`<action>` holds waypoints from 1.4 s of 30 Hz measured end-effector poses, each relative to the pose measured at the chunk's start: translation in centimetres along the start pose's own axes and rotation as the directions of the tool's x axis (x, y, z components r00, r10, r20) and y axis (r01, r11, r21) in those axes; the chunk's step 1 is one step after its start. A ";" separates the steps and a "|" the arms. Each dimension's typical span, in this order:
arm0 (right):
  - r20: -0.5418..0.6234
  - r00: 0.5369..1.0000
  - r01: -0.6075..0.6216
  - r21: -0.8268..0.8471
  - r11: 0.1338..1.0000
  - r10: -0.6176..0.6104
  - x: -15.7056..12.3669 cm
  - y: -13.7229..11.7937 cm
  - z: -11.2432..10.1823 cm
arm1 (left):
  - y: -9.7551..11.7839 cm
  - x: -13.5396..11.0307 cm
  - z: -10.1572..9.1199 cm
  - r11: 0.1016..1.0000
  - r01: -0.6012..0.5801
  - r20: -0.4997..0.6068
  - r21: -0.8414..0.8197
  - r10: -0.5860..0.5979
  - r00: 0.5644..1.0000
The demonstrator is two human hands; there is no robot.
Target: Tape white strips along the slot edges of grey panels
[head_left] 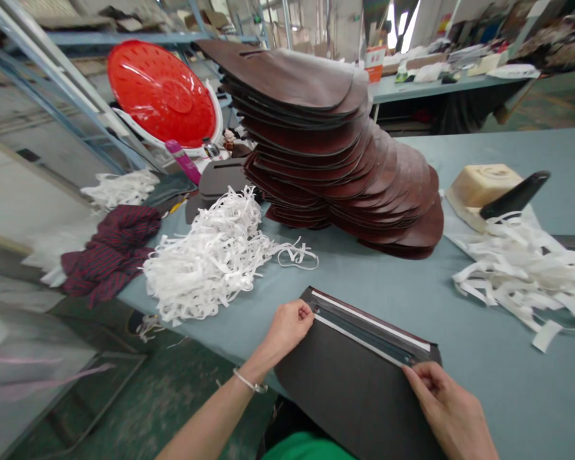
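A dark brown leather piece (349, 390) lies at the near edge of the table, with a zipper slot and white tape strips (364, 322) along its far edge. My left hand (287, 326) pinches the left end of that edge, fingers curled on the tape. My right hand (441, 399) presses on the right end, fingertips pinched at the strip's end. Both hands rest on the piece.
A tall leaning stack of brown leather pieces (335, 147) stands behind. Heaps of white paper strips (211, 255) lie left, with more strips (522, 268) at right. A cream block with a black handle (489, 188), a red round lid (163, 96) and a striped cloth (115, 249) surround the grey table (508, 370).
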State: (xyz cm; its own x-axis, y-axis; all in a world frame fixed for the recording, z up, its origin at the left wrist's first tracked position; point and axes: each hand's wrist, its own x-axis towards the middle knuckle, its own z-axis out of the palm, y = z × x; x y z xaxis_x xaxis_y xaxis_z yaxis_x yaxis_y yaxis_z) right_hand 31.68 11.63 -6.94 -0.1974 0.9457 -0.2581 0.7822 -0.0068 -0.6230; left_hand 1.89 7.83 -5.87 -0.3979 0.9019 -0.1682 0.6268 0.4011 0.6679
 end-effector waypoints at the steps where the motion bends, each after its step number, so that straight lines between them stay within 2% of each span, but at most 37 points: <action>1: 0.007 1.000 0.007 0.008 1.000 -0.007 0.0 0.1 0.1 | 0.0 0.1 0.0 1.000 0.000 0.006 0.000 0.000 1.000; 20: -0.007 0.999 -0.034 0.012 0.999 0.034 0.5 0.2 0.0 | 0.2 0.7 0.2 0.991 0.051 -0.002 0.121 -0.051 0.999; 22: -0.014 0.999 -0.042 0.021 0.999 0.042 0.5 0.1 -0.1 | 0.3 0.3 0.5 0.992 0.006 -0.041 0.128 -0.001 0.999; 24: -0.010 1.000 -0.028 0.043 0.999 0.029 0.5 0.0 -0.2 | 0.4 -0.2 1.0 0.982 -0.101 -0.102 0.158 0.118 0.988; 27: -0.002 1.000 -0.005 0.069 0.998 0.005 0.3 -0.3 -0.4 | 0.4 -1.4 2.1 0.920 -0.264 -0.174 0.289 0.321 0.931; 30: -0.030 1.000 -0.001 0.072 0.997 0.003 0.2 -0.5 -0.5 | 0.3 -2.9 2.9 0.848 -0.338 -0.170 0.409 0.435 0.884; 33: -0.075 0.997 -0.007 0.059 0.998 0.011 0.0 -0.8 -0.4 | 0.4 -4.3 3.0 0.790 -0.396 -0.094 0.468 0.490 0.867; 37: -0.092 0.996 -0.021 0.005 1.000 0.021 0.0 -1.1 -0.5 | 0.9 -5.8 2.8 0.706 -0.428 0.035 0.564 0.498 0.866; 42: -0.111 0.994 -0.011 -0.093 0.996 0.001 0.3 -1.2 -0.4 | 1.7 -6.3 3.1 0.679 -0.401 0.047 0.615 0.476 0.878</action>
State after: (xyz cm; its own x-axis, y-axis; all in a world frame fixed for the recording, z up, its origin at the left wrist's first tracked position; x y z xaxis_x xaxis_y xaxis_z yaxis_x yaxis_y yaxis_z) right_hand 30.93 12.00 -6.01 -0.1300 0.9760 -0.1747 0.8359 0.0131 -0.5487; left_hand 7.55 3.37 -5.95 -0.0196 0.9904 0.1365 0.9971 0.0094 0.0752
